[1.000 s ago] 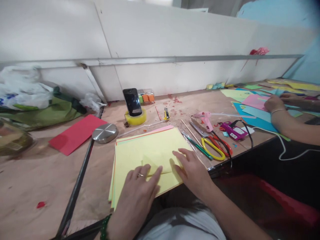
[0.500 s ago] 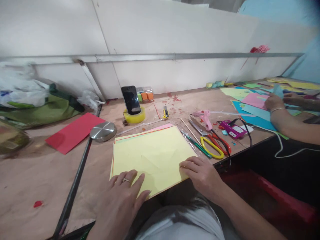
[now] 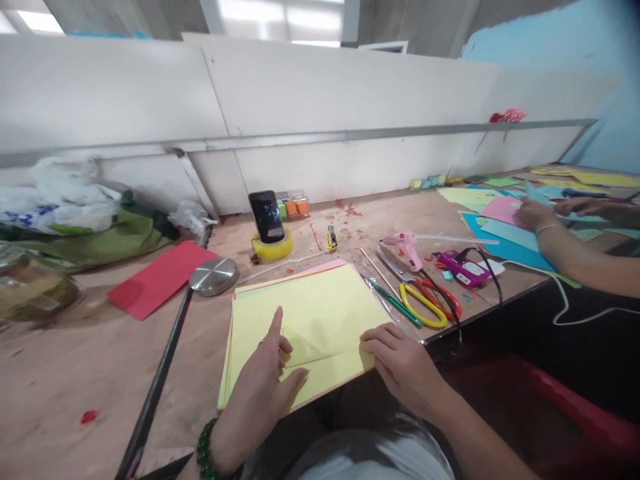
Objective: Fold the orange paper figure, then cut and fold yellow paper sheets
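A stack of coloured paper [image 3: 231,347] with a yellow sheet [image 3: 320,303] on top lies at the table's front edge, with orange, green and pink sheets peeking out beneath. A faint crease or raised line crosses the yellow sheet's lower part. My left hand [image 3: 265,373] is over its lower left, index finger pointing forward, thumb spread and the other fingers curled; it grips nothing that I can see. At the lower right edge, the fingers of my right hand [image 3: 395,357] are bent together on the yellow sheet, their thumb hidden.
Right of the stack lie yellow-handled scissors [image 3: 425,305], a green pen [image 3: 400,307], and a pink glue gun [image 3: 405,247]. Behind are a phone [image 3: 267,217] on a yellow tape roll [image 3: 274,248] and a cutter [image 3: 332,237]. Another person's hands [image 3: 535,213] handle paper at right.
My left hand has lifted from lying spread on the sheet to pointing with the index finger. A crease line now shows on the yellow sheet. The view has tilted upward slightly.
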`<act>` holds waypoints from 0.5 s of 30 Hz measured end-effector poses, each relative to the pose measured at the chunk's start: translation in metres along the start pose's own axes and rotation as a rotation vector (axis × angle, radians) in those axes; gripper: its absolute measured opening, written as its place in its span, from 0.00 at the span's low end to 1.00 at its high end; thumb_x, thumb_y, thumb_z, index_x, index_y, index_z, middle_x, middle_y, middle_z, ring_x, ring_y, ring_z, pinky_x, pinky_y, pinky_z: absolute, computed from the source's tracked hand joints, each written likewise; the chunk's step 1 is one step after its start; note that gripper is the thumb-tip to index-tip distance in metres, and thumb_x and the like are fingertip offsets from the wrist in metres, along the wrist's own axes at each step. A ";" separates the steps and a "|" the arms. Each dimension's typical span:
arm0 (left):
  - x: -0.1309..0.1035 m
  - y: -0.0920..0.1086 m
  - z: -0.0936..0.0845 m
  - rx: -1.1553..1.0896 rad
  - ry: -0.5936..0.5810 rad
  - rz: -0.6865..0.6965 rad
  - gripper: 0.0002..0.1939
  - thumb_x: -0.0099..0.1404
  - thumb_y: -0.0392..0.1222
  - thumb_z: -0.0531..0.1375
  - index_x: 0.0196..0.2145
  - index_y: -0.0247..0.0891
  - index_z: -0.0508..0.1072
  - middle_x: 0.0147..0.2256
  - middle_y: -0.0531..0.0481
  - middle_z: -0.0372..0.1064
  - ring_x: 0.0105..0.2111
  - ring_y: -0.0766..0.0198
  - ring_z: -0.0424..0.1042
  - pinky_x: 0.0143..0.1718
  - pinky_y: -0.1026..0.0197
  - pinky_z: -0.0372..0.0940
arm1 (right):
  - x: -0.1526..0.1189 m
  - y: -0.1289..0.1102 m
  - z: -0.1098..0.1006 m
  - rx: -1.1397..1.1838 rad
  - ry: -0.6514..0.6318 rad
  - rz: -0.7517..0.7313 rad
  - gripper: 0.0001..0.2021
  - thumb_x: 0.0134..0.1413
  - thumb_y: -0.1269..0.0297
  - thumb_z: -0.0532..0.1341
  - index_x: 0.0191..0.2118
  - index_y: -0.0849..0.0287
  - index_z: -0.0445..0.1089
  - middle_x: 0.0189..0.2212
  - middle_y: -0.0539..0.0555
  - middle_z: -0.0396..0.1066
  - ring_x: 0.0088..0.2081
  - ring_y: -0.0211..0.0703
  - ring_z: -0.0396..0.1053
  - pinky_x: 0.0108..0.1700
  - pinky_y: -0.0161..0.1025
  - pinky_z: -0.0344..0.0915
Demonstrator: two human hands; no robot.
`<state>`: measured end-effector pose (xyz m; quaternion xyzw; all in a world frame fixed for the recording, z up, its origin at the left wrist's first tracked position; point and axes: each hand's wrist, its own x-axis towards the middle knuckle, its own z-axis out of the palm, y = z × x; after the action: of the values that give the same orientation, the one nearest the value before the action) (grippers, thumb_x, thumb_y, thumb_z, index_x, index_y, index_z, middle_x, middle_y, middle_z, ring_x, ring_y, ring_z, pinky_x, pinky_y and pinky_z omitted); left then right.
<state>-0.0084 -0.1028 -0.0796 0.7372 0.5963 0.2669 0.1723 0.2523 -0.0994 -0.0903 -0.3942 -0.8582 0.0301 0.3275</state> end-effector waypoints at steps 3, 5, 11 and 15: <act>0.001 -0.003 -0.001 0.065 0.062 0.048 0.44 0.60 0.43 0.59 0.67 0.33 0.41 0.49 0.36 0.66 0.39 0.53 0.72 0.42 0.47 0.69 | 0.000 -0.001 -0.001 -0.011 -0.007 0.006 0.15 0.57 0.80 0.49 0.34 0.58 0.70 0.35 0.56 0.74 0.37 0.46 0.66 0.37 0.40 0.66; 0.004 -0.003 -0.004 0.096 0.013 0.087 0.43 0.60 0.43 0.60 0.67 0.32 0.43 0.53 0.31 0.64 0.45 0.47 0.70 0.46 0.44 0.67 | 0.001 -0.001 -0.002 -0.027 -0.015 0.004 0.15 0.57 0.80 0.49 0.34 0.58 0.70 0.34 0.56 0.74 0.36 0.45 0.66 0.36 0.39 0.66; 0.012 0.008 -0.014 0.057 0.026 0.124 0.39 0.60 0.35 0.57 0.66 0.35 0.48 0.38 0.47 0.71 0.37 0.55 0.72 0.40 0.53 0.69 | 0.004 -0.001 0.000 -0.034 -0.011 0.023 0.15 0.54 0.82 0.50 0.33 0.58 0.69 0.33 0.55 0.74 0.36 0.45 0.68 0.36 0.40 0.68; -0.001 0.021 -0.019 0.087 0.178 0.432 0.24 0.65 0.32 0.52 0.59 0.40 0.60 0.30 0.53 0.69 0.28 0.62 0.70 0.31 0.61 0.68 | 0.006 -0.010 0.001 -0.134 0.275 0.004 0.12 0.57 0.76 0.54 0.45 0.59 0.67 0.44 0.60 0.72 0.46 0.48 0.70 0.46 0.44 0.70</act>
<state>-0.0034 -0.1096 -0.0524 0.8281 0.4484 0.3355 0.0260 0.2420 -0.1018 -0.0846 -0.4173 -0.8045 -0.0810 0.4149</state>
